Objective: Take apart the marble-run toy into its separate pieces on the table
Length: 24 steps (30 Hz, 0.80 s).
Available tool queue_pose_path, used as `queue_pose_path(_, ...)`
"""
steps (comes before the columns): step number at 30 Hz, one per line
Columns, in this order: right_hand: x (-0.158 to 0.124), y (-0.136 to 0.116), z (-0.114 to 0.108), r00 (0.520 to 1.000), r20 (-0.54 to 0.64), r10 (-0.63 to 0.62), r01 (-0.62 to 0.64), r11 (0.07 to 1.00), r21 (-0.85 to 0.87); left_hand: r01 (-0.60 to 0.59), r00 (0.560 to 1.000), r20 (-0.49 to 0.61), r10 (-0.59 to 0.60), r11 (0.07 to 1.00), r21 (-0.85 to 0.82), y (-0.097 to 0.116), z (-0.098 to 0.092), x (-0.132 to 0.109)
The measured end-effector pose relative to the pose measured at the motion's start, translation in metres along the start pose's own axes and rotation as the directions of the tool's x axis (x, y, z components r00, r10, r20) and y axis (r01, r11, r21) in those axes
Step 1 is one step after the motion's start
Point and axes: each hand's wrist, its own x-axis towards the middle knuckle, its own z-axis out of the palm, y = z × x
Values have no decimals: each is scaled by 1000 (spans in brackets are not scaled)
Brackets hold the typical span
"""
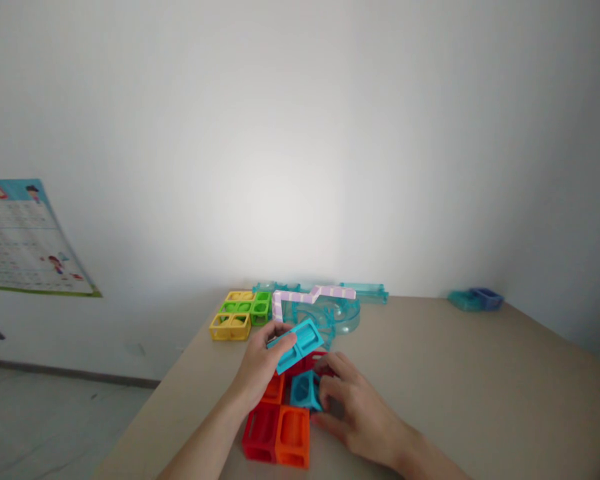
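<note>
My left hand [263,360] is closed on a light-blue double block [300,345] with open window-like sides, tilted and raised above the other blocks. The fingers of my right hand [347,407] curl against the right side of a darker blue cube block [305,390], partly covering it. Around that cube are red and orange blocks: an orange block [293,430] and a red block [261,432] side by side at the front, another orange block [274,390] behind them, and a red block [307,363] at the back, partly hidden by my hands.
Yellow blocks [231,327] and green blocks [261,308] stand at the table's back left. Beside them lie clear teal track pieces [347,315] and a bent lilac strip [295,297]. Teal and dark-blue pieces [487,299] sit far right. A wall runs behind the table [430,373].
</note>
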Motion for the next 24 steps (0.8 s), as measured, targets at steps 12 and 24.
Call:
queue_pose_path(12,0,-3,-3,999,-37,-15,17,999,39,-17,1000,9,17,998,55,4,0,-2)
queue_pose_path(24,-2,-1,-1,994,-63,89,-80,987,137,-17,1000,6,17,998,63,0,-1,-1)
